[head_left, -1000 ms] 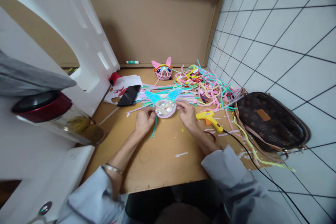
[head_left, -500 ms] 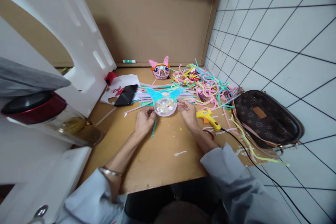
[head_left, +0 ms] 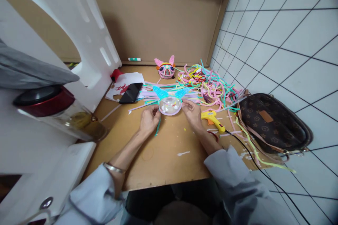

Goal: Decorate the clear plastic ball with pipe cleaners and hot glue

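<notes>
A clear plastic craft head (head_left: 170, 106) with a lilac rim and two blue pipe-cleaner ears (head_left: 160, 92) is held between my hands over the table. My left hand (head_left: 149, 119) pinches its left edge. From beneath those fingers a teal pipe cleaner (head_left: 158, 127) hangs down. At the right edge, my right hand (head_left: 192, 113) has thumb and fingertips closed on the rim. Behind stands a finished-looking pink animal head (head_left: 166, 70) with two ears and big eyes.
Pipe cleaners (head_left: 211, 86) lie piled at the back right. Near my right forearm are a yellow glue gun (head_left: 213, 119) and its black cord. A brown handbag (head_left: 276, 121) sits at the right wall. To the left are a black phone (head_left: 131, 93) and a glass bottle (head_left: 79, 121).
The whole view has shifted slightly, so things appear a little further right. Both hands keep hold of the craft head in nearly the same pose.
</notes>
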Demonstrator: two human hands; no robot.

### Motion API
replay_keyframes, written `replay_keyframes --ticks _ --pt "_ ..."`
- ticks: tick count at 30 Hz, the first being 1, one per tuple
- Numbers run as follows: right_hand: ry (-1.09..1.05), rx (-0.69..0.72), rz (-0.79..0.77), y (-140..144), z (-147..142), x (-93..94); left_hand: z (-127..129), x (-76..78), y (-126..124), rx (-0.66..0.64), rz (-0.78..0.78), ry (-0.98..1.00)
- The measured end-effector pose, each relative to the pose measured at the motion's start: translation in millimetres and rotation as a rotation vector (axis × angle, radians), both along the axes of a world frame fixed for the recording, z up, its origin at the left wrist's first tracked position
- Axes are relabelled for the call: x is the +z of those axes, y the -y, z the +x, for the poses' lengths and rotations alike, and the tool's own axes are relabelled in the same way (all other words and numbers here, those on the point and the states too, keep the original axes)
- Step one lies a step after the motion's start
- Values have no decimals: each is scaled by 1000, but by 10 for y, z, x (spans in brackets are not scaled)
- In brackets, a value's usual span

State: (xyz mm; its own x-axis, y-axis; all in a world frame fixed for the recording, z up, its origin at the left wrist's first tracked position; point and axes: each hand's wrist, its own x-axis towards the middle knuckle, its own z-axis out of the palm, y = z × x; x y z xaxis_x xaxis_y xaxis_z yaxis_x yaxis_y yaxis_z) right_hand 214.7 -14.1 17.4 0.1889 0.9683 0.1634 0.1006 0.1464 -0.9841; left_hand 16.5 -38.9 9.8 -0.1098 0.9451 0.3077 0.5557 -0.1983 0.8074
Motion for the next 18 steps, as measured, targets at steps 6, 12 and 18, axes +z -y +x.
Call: replay_keyframes --ticks 6,12,18 --pt "15 -14 -2 34 -14 39 -3 -18 -4 -23 -12 -4" --pt "6 -15 -17 54 -29 79 -12 -23 -5 -32 2 -21" --pt "3 0 -8 58 -11 65 -15 40 6 -42 45 -31"
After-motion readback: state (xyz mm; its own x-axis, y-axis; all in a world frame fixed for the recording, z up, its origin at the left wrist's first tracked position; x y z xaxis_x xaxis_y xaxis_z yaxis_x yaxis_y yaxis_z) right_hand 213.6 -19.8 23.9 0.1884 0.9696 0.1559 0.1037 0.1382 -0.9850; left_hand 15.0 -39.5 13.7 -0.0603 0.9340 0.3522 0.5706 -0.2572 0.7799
